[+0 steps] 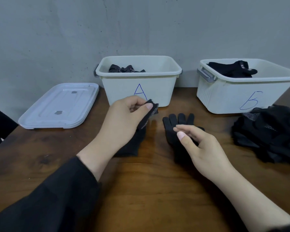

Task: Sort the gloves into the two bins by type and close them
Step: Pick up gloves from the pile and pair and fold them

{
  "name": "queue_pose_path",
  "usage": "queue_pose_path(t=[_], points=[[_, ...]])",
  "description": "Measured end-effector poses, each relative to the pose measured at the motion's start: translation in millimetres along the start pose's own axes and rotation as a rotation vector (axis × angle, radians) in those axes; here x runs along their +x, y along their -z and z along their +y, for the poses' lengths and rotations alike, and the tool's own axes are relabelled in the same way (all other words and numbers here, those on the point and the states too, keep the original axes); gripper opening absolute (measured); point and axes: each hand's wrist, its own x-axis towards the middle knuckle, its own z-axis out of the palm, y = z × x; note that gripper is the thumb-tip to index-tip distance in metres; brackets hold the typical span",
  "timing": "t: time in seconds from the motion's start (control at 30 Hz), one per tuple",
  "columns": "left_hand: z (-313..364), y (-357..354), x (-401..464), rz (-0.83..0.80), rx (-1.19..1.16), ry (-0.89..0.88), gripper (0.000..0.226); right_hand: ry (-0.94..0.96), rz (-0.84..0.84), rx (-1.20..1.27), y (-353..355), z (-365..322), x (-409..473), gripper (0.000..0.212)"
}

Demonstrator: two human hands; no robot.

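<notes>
A black dotted glove [143, 129] hangs from the left hand [124, 121], whose thumb and fingers pinch it near its fingertip end, just in front of bin A [139, 81]. The cuff end trails down to the wooden table [141, 190]. Just to the right, a plain black glove [176, 129] lies flat on the table, fingers pointing toward the bins. The right hand [203, 146] hovers over it with fingers loosely curled and nothing clearly held; I cannot tell whether it touches the fabric.

Bin A stands open against the wall with patterned gloves [126, 69] inside. Well to its right, bin B [241, 91], also open, holds plain black gloves [233, 69]. A heap of unsorted black gloves [271, 133] sits on the table in front of bin B, at the right edge. Pale lids [59, 106], apparently stacked, lie upside down to the left of bin A.
</notes>
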Motion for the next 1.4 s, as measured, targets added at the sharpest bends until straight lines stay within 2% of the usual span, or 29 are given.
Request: queue_pose_path(t=[0.07, 0.17, 0.27, 0.33, 0.43, 0.57, 0.67, 0.77, 0.93, 1.1, 1.3, 1.4], points=[[13.3, -23.5, 0.7, -0.036, 0.004, 0.006, 0.015, 0.006, 0.023, 0.175, 2.3, -1.6, 0.7, 0.042], [21.1, -59.8, -4.3, -0.212, -0.005, 0.041, 0.018, -0.014, 0.017, 0.37, 5.4, -3.2, 2.4, 0.018], [18.1, -75.7, -10.6, -0.335, 0.004, 0.034, 0.032, -0.119, 0.14, 0.407, 9.4, 1.9, 6.5, 0.022], [11.5, -72.7, -11.5, -0.267, 0.018, 0.001, 0.034, -0.205, 0.201, 0.423, 12.4, 7.9, 10.2, 0.026], [-5.9, -56.0, -11.5, -0.096, 0.115, -0.05, 0.028, -0.225, 0.242, 0.43, 16.2, 12.9, 14.7, 0.022], [-26.3, -36.9, -11.9, -0.048, 0.3, -0.118, 0.024, -0.198, 0.291, 0.446, 23.0, 7.1, 20.1, 0.014], [-32.4, -35.8, -8.1, -0.022, 0.348, -0.103, 0.024, -0.135, 0.289, 0.453, 36.6, -3.4, 28.4, 0.012], [-37.6, -41.6, -7.9, -0.087, 0.403, -0.046, 0.026, -0.063, 0.268, 0.401, 59.2, -19.0, 39.5, 0.01], [-39.9, -44.7, -7.7, -0.109, 0.428, -0.031, 0.028, 0.073, 0.088, 0.251, 100.8, -53.2, 66.9, 0.01], [-42.1, -44.0, -7.5, -0.105, 0.414, -0.034, 0.028, 0.041, -0.058, 0.013, 117.4, -68.3, 99.9, 0.009], [-41.1, -43.7, -7.0, -0.088, 0.42, -0.033, 0.027, 0.235, 0.203, -0.19, 105.9, -75.4, 103.5, 0.013], [-41.3, -43.4, -6.3, -0.075, 0.423, -0.037, 0.027, 0.322, 0.178, -0.242, 87.3, -57.3, 74.8, 0.014]])
